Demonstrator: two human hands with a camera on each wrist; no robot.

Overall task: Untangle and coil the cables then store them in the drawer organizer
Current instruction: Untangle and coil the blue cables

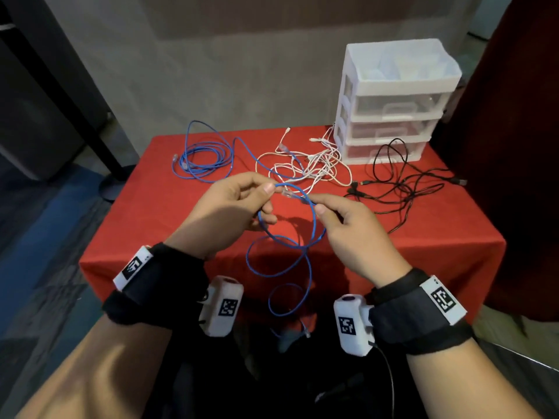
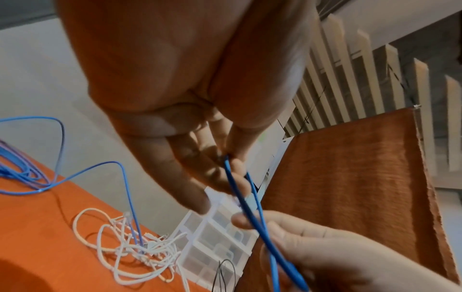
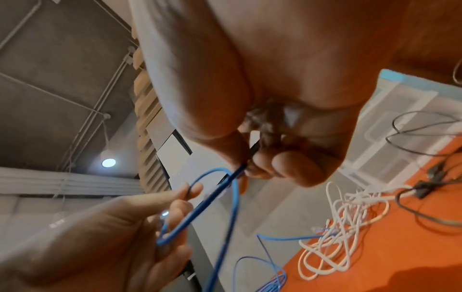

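Both hands are raised above the near edge of a counter (image 1: 423,252) draped in red cloth, working one thin blue network cable (image 1: 314,225). The left hand (image 1: 223,213) pinches the cable between thumb and forefinger close to its clear plastic plug (image 1: 286,193), and its lower fingers (image 1: 266,219) curl round the left side of a round loop formed in the cable. The right hand (image 1: 357,234) pinches the same loop on its upper right side between thumb and forefinger, the remaining fingers folded in toward the palm. Below the hands the cable hangs down in two more loose loops toward the person's lap, where a second clear plug (image 1: 307,331) dangles.

In the left wrist view the left hand (image 2: 175,98) has the blue strand (image 2: 250,213) running out from its fingertips to the right hand (image 2: 325,256). In the right wrist view the right hand (image 3: 287,98) nips the strand (image 3: 215,197) at its fingertips, and the left hand (image 3: 112,237) holds the loop.

At the far left of the counter lies another bundle of blue cable (image 1: 202,161), partly looped. In the middle sits a tangle of white cables (image 1: 314,167), with a blue strand running into it. To the right a black cable (image 1: 402,189) sprawls in loose loops. Behind it, at the far right corner, stands a white plastic drawer organizer (image 1: 396,101) with three clear drawers, all pushed in, and an open tray on top.
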